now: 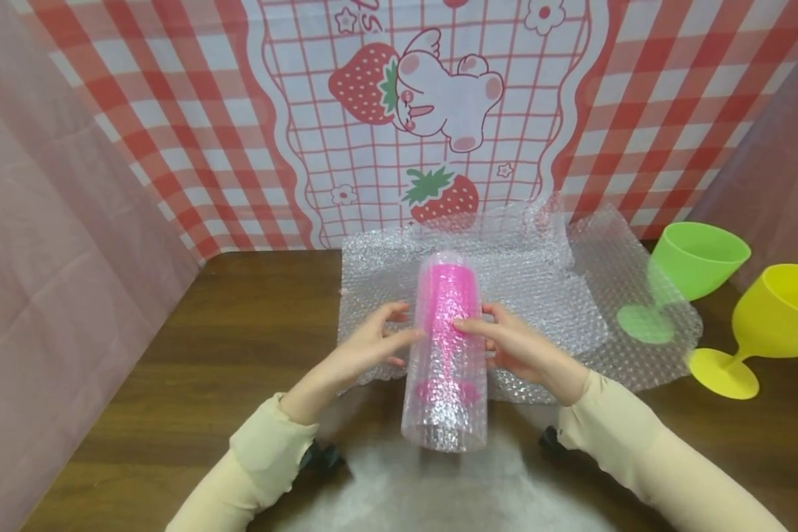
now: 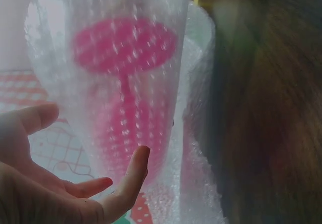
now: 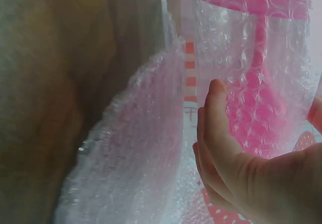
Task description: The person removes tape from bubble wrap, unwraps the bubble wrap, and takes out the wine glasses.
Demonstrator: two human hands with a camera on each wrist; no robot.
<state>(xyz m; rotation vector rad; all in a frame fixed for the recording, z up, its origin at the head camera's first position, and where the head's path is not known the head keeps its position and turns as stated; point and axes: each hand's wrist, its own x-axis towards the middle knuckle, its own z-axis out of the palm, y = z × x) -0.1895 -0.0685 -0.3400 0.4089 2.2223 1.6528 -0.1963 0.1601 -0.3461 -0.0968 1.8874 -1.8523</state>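
Observation:
A pink plastic goblet (image 1: 451, 295) lies inside a rolled tube of bubble wrap (image 1: 445, 434), raised over the table. Its round foot (image 2: 126, 45) and stem show through the clear bubbles in both wrist views. My right hand (image 1: 525, 351) grips the tube from the right, thumb on the upper face and fingers round the far side. On the other side, my left hand (image 1: 362, 349) has its fingers spread, with the thumb tip right at the wrap's edge. The near end of the tube extends past the goblet's foot.
More bubble wrap sheets (image 1: 545, 295) lie flat on the brown wooden table (image 1: 239, 332). A green goblet (image 1: 694, 258) stands at the right, its foot behind a wrap sheet, with a yellow goblet (image 1: 771, 318) beside it. A strawberry-print cloth (image 1: 439, 111) hangs behind.

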